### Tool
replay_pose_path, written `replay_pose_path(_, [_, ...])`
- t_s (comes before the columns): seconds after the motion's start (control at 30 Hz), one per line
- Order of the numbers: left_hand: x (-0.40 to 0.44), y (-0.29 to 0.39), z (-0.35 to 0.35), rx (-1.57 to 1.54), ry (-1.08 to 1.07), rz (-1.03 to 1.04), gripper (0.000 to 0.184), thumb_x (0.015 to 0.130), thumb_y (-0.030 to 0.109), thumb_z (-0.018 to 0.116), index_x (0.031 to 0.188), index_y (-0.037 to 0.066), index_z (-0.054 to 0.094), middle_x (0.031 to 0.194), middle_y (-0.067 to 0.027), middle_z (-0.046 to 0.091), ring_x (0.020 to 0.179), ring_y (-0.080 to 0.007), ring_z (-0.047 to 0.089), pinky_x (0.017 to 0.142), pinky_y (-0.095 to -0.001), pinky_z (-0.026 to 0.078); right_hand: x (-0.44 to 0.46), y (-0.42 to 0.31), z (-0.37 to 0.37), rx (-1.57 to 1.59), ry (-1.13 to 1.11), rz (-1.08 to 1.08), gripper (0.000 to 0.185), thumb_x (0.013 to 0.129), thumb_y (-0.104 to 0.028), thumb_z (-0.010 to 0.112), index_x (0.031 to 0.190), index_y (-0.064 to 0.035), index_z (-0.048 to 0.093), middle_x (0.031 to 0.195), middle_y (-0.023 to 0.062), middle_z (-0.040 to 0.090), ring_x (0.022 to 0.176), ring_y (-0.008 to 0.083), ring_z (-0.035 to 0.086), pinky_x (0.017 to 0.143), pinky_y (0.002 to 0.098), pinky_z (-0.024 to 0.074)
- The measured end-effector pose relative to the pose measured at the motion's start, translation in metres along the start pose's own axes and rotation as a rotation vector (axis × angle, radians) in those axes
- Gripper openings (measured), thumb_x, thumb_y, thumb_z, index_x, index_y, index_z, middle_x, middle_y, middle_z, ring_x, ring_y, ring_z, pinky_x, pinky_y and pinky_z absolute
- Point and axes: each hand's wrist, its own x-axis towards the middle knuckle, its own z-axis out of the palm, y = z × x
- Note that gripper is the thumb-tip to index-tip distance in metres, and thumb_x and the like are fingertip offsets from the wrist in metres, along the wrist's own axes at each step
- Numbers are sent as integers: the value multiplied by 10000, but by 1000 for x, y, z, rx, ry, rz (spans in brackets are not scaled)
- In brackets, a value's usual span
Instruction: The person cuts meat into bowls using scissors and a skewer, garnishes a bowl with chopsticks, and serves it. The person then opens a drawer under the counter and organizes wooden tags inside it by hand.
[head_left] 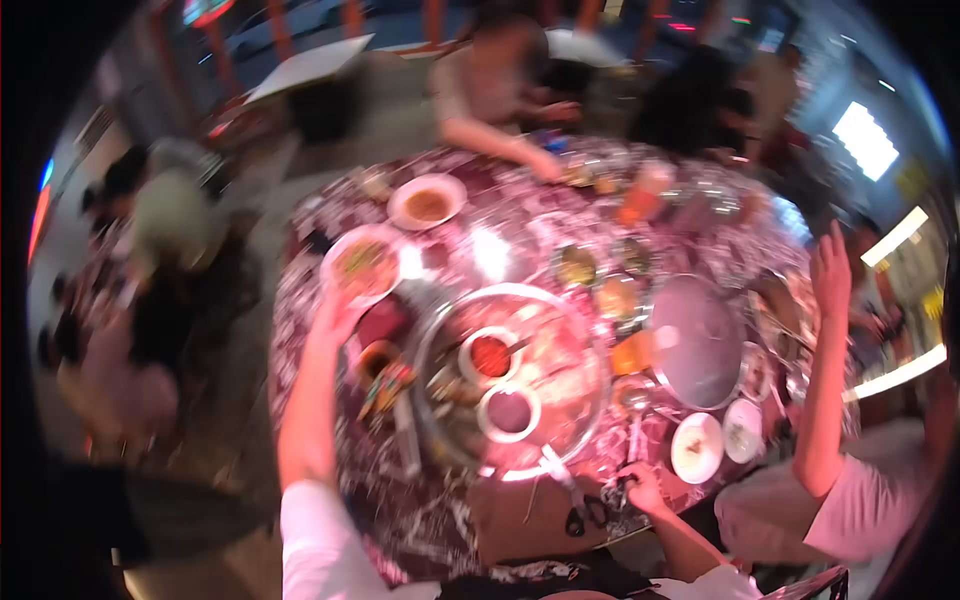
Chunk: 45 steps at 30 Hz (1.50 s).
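Note:
My left hand (341, 308) reaches out to the left side of the table, fingers closed on the near rim of a white bowl (333, 262) with reddish and green food in it. Low at the right, my right hand (646, 489) is closed around a small dark thing that blurs too much to name. Beside it lie scissors (588, 515) with black handles. Between my hands stands a large round metal tray (428, 440). It bears a small bowl of red sauce (490, 356) and a second small white bowl (509, 411).
A bowl of orange soup (428, 205) stands at the far left. Right of the tray are a round grey lid or plate (697, 340), an orange cup (632, 354) and white bowls (697, 448). A person's raised hand (831, 270) is at the right; another person (490, 100) reaches across the far edge.

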Motion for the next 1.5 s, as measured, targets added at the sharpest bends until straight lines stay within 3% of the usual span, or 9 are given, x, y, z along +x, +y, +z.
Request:
replay_pose_path(0.2, [38, -29, -26, -28, 129, -93, 456, 826, -48, 468, 1281, -82, 453, 1287, -250, 597, 1158, -389, 634, 1003, -505, 563, -4, 1, -2, -107, -76, 149, 283, 769, 21, 602, 1001, -99, 710, 989, 102, 633, 980, 285, 611, 892, 374, 495])
replay_pose_path(0.63, [-31, -40, -36, 54, 371, 69, 379, 991, 101, 574, 1359, 47, 503, 1220, -140, 653, 1057, -237, 683, 877, -342, 613, -9, -8, -10, -88, 5, 275, 209, 813, -49, 627, 1014, -63, 683, 999, 122, 649, 924, 261, 652, 840, 345, 514])
replay_pose_path(0.8, [-222, -35, -44, 875, 568, 329, 371, 952, 100, 554, 1317, 41, 580, 1094, -157, 700, 990, -244, 680, 793, -331, 571, -19, -64, -9, -450, 308, -91, 243, 681, -22, 650, 918, -70, 622, 1007, 140, 578, 999, 362, 564, 871, 443, 475])
replay_pose_path(0.87, [-302, -57, -98, 1472, 794, 549, 336, 920, 111, 571, 1236, 22, 642, 1058, -166, 715, 961, -272, 680, 837, -372, 549, -29, -90, -3, -332, 212, -164, 167, 782, -53, 650, 948, -54, 633, 926, 156, 612, 896, 365, 610, 799, 438, 504])
replay_pose_path(1.03, [-413, -131, -54, 2004, 1080, 143, 249, 933, 214, 503, 972, 24, 660, 989, -214, 667, 926, -417, 645, 811, -509, 520, -86, -140, 68, -182, -197, -243, 241, 894, -163, 651, 1114, -65, 654, 965, 143, 704, 814, 339, 697, 704, 421, 546])
replay_pose_path(1.1, [-402, -132, -77, 1860, 1045, 288, 173, 909, 182, 557, 950, 34, 637, 1067, -203, 638, 1035, -398, 602, 886, -488, 496, -96, -158, 96, -308, -255, -534, 332, 891, -206, 642, 1201, -87, 616, 1075, 149, 693, 888, 368, 694, 731, 473, 549])
replay_pose_path(1.17, [-406, -130, -87, 1671, 988, 526, 233, 888, 107, 561, 1106, 38, 605, 1064, -201, 607, 1028, -390, 586, 889, -453, 487, -114, -132, 130, -536, -504, -229, 416, 883, -222, 623, 1259, -92, 503, 1034, 176, 680, 867, 412, 674, 715, 560, 526])
replay_pose_path(1.33, [-504, -151, -54, 1403, 932, 839, 403, 824, -17, 610, 1226, 2, 598, 1015, -149, 579, 969, -305, 582, 871, -399, 483, -106, -121, 132, -367, -504, -198, 373, 898, -174, 610, 1241, -87, 490, 861, 204, 672, 791, 416, 677, 713, 497, 530])
replay_pose_path(1.5, [-635, -281, -87, 1092, 1641, 691, 258, 820, 37, 606, 1077, 18, 616, 943, -145, 585, 853, -293, 587, 813, -395, 491, -90, -113, 119, -281, -715, -156, 399, 913, -160, 670, 1276, -76, 527, 850, 138, 685, 780, 270, 681, 742, 385, 526])
